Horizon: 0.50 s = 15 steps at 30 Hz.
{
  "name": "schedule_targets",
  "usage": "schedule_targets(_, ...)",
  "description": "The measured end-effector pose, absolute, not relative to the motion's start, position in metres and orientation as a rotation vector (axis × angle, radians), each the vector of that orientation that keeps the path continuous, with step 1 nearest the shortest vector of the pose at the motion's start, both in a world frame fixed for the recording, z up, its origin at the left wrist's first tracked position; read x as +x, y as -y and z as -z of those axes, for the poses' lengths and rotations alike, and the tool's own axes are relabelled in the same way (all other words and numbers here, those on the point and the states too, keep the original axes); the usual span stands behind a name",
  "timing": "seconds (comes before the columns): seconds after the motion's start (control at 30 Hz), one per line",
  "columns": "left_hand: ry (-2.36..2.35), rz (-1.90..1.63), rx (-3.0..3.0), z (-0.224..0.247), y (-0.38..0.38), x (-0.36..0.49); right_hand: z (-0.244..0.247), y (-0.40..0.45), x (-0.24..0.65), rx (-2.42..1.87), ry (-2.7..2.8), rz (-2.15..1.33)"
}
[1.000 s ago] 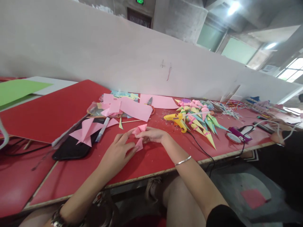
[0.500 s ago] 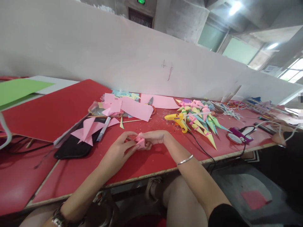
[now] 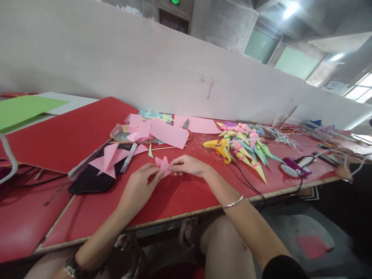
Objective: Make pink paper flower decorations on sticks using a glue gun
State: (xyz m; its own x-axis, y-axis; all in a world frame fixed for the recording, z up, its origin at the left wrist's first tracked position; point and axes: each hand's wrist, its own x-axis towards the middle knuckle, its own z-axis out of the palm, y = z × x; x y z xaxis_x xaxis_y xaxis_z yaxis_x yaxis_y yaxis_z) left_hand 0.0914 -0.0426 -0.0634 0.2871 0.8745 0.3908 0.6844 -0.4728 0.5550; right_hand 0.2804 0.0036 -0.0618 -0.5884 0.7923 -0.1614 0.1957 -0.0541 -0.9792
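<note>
Here's the red bench (image 3: 186, 199), running beneath both hands, and beyond the right hand, off to its right, the heap of paper cones (image 3: 258, 153). Straight past the hands lies the long pink sheet (image 3: 171, 134); left of the left hand, a pointed pink paper shape (image 3: 107, 159). Just beyond the right hand sits the yellow glue gun (image 3: 220, 148).

Now the left hand (image 3: 141, 180): fingers curled, thumb and fingertips closed on paper. The right hand (image 3: 190, 166) is loosely bent, fingertips gathered at the paper's right edge; how hard they press, I can't tell.

And the smallest of all, the folded pink paper (image 3: 164, 166), up between the two sets of fingertips! Almost weightless, I'd judge, crisp at its creases but quick to crumple. Best held lightly along the thicker folds low down, sparing those thin upper points.
</note>
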Motion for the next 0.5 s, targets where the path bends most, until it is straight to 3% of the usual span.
schedule_targets(0.13, -1.559, -0.911, 2.309, 0.063, 0.044, 0.093, 0.066, -0.007, 0.284, -1.172, 1.759, -1.553)
schedule_targets(0.33, -1.508, -0.528, 2.379, 0.064, 0.047, 0.096, 0.062, -0.018, 0.271, -1.374, 1.900, -1.394)
schedule_targets(0.5, -1.502, -0.575, 2.276, 0.061, 0.048, 0.094, 0.057, -0.025, 0.266, -1.409, 2.045, -1.332)
